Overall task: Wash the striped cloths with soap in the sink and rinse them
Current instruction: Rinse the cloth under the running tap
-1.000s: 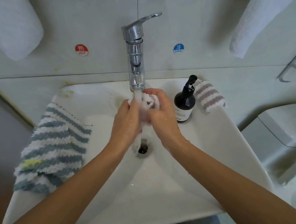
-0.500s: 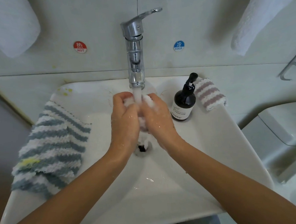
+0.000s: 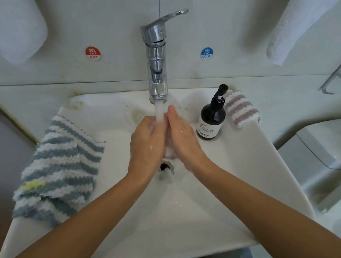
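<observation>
Over the drain of the white sink, my left hand and my right hand squeeze a wet, soapy white cloth between them. Only a small lump of it shows between the palms. Water runs from the chrome faucet onto the hands and cloth. A blue-and-white striped cloth hangs over the sink's left rim. A pink-and-white striped cloth lies folded at the back right corner, behind a dark pump bottle of soap.
White towels hang on the wall at the upper left and upper right. Hot and cold stickers flank the faucet. A white toilet stands close to the sink's right side, with a metal rail above it.
My hands have closed tighter together around the cloth and slid lower under the stream, so less of the cloth shows. The view has shifted down slightly.
</observation>
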Tool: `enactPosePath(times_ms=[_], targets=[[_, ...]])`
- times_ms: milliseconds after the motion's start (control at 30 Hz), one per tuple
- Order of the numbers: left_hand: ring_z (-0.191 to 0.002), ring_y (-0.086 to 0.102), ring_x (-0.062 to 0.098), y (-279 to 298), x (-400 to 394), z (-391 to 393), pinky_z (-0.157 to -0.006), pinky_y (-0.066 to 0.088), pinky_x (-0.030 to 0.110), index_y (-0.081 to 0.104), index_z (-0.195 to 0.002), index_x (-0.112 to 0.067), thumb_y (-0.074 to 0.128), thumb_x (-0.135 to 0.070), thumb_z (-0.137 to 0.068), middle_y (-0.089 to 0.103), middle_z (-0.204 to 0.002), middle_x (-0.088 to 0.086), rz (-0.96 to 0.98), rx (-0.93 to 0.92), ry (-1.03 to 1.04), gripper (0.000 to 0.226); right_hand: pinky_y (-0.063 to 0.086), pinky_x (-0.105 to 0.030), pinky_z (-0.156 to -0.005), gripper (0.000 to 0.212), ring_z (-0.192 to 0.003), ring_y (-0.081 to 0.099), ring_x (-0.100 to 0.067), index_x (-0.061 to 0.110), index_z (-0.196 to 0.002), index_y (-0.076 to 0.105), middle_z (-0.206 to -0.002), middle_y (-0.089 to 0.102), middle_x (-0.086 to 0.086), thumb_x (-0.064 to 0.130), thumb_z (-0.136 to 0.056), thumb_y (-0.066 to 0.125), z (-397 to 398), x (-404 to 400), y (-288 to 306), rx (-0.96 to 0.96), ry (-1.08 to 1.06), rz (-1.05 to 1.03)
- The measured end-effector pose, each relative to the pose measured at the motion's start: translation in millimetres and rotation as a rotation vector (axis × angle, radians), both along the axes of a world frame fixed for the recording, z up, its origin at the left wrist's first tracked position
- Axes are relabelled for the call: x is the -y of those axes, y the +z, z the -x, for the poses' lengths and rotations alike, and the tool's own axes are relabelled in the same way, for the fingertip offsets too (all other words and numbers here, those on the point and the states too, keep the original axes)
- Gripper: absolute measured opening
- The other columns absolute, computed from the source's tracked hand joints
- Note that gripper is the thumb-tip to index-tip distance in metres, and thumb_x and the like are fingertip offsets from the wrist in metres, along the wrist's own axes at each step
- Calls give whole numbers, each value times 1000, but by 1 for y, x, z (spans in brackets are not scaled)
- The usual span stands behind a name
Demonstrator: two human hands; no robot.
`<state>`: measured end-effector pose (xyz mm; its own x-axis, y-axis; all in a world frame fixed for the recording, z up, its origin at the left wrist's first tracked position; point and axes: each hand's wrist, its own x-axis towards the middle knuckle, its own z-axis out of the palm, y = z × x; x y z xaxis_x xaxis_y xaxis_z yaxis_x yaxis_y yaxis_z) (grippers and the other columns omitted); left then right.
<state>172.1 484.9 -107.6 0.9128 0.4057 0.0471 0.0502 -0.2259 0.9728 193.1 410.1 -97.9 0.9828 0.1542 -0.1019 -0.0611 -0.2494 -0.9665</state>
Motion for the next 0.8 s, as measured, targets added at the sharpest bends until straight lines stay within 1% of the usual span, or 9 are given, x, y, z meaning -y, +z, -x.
enactPosePath(times_ms=[67, 133, 200, 267, 400, 533, 633, 700, 800], targets=[[-68, 60, 7, 2, -3, 0, -59, 44, 18, 56, -72, -25, 52, -41, -95, 61, -74, -8, -28, -5, 38, 28, 47, -34, -91, 52, -98, 61, -12, 20, -103, 61, -98, 66, 5, 59, -98, 28, 1, 2, 3, 3, 30, -10], [-66, 58, 9, 2, -7, -2, -55, 44, 17, 56, -73, -21, 53, -34, -95, 61, -73, -6, -16, 2, 90, 26, 43, -27, -77, 40, -86, 56, -8, 19, -102, 50, -87, 58, 9, 53, -101, 29, 2, 5, 4, 10, 63, 16], [-68, 61, 14, 4, -9, -4, -62, 50, 29, 58, -77, -17, 54, -32, -93, 63, -73, -4, 38, 16, 151, 21, 46, -29, -75, 27, -82, 57, -6, 25, -110, 44, -84, 58, 11, 48, -101, 34, 4, 4, 4, 52, 95, 31], [-71, 65, 19, 5, -11, -7, -69, 54, 40, 61, -79, -14, 58, -28, -90, 66, -75, -1, 140, 48, 209, 17, 56, -39, -76, 22, -86, 64, -12, 34, -115, 41, -89, 63, 9, 49, -99, 38, 7, 0, 4, 90, 120, 34], [-67, 62, 12, 7, -18, -9, -65, 53, 31, 58, -74, -20, 58, -28, -92, 63, -71, -4, 215, 123, 314, 20, 59, -33, -59, 26, -69, 69, -14, 33, -119, 50, -87, 69, 3, 49, -100, 41, 16, -8, 1, 101, 203, -26], [-69, 57, -4, 6, -14, -5, -61, 46, 13, 46, -99, -24, 52, -18, -96, 55, -83, -11, 188, 165, 274, 9, 43, -18, -50, 8, -52, 52, 1, 32, -98, 54, -71, 57, 9, 40, -99, 51, 10, -8, -7, 129, 115, -92], [-79, 63, 5, 7, -9, -3, -69, 52, 24, 46, -106, -41, 50, -18, -98, 61, -89, -7, 150, 200, 151, 24, 44, -10, -53, 7, -66, 60, 6, 33, -103, 57, -82, 62, 12, 33, -98, 53, -4, -6, -12, 190, 47, 21], [-75, 62, 4, 10, -5, -1, -65, 51, 21, 53, -101, -43, 49, -21, -100, 64, -84, -10, 100, 211, 85, 22, 44, -13, -56, 10, -70, 61, 1, 26, -103, 63, -85, 66, 8, 27, -97, 55, -9, -4, -8, 302, 29, 131], [-72, 64, 9, 6, 2, 3, -63, 56, 30, 60, -91, -32, 45, -36, -102, 65, -79, -7, 79, 196, 5, 19, 47, -33, -57, 23, -61, 54, -13, 27, -72, 59, -68, 59, -2, 24, -94, 52, -13, 3, 0, 312, -50, 133]])
